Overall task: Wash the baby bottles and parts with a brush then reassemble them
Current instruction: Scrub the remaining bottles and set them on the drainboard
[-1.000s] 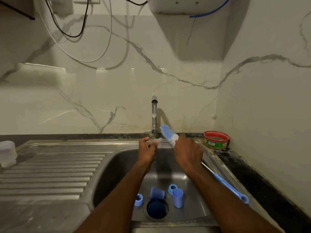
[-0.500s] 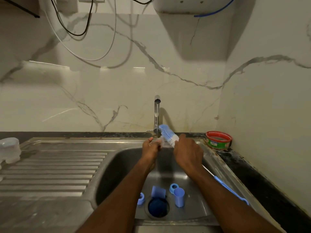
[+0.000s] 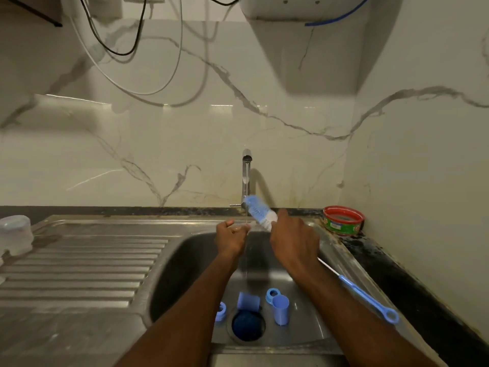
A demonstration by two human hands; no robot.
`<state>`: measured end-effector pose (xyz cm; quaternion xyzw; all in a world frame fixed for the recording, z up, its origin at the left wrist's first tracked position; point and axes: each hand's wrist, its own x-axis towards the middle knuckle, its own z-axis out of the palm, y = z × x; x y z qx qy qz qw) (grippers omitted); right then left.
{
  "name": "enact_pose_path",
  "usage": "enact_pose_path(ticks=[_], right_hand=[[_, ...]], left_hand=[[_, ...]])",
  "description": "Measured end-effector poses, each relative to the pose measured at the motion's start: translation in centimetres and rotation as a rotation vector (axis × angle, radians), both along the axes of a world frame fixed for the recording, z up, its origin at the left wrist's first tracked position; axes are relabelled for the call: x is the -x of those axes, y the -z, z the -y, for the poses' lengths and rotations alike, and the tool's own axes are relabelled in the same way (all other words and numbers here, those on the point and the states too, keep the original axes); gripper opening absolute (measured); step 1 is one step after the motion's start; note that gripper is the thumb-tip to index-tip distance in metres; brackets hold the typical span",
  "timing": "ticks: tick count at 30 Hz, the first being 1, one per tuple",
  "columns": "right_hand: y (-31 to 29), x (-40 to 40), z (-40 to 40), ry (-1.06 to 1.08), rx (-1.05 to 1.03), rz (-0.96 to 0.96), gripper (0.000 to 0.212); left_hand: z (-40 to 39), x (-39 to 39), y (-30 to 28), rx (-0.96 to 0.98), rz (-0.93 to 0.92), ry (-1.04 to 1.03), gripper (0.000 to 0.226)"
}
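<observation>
While water runs from the tap (image 3: 246,165), I see my left hand (image 3: 230,238) pinching a small clear part I can't identify; my right hand (image 3: 293,243) grips the brush (image 3: 258,211), hiding its shaft.

No legible text anywhere.

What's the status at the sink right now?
Left hand holds a small clear part under the running tap. Right hand grips the brush. Blue parts wait in the sink. Nothing in the way.
</observation>
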<state>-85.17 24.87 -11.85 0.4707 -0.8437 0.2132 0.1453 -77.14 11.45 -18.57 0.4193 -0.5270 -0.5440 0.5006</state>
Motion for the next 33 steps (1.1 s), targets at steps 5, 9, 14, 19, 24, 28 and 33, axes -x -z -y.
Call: enact_pose_path(ticks=[5,9,14,19,24,28,33], right_hand=[[0.7,-0.5,0.9,0.017,-0.143,-0.038,0.026],[0.3,0.5,1.1,0.06,-0.079,-0.034,0.034],[1.0,-0.2,0.6,0.003,-0.021,0.026,0.041],[1.0,0.2,0.9,0.051,-0.04,0.051,0.044],[0.6,1.2,0.2,0.076,-0.053,0.031,0.044],[0.3,1.7,-0.6,0.075,-0.049,0.029,0.039],[-0.3,2.5,-0.4,0.01,-0.079,0.004,0.042]], left_hand=[[-0.3,-0.2,0.6,0.37,0.278,0.061,0.036],[-0.6,-0.1,0.0,0.412,0.269,0.067,0.035],[-0.6,0.0,-0.1,0.144,-0.018,0.016,0.03],[-1.1,0.3,-0.3,0.115,-0.141,0.211,0.029],[-0.1,0.1,0.3,0.148,0.011,0.075,0.022],[0.3,-0.3,0.5,0.328,0.278,0.014,0.019],[-0.2,-0.3,-0.2,0.552,0.549,-0.008,0.045]])
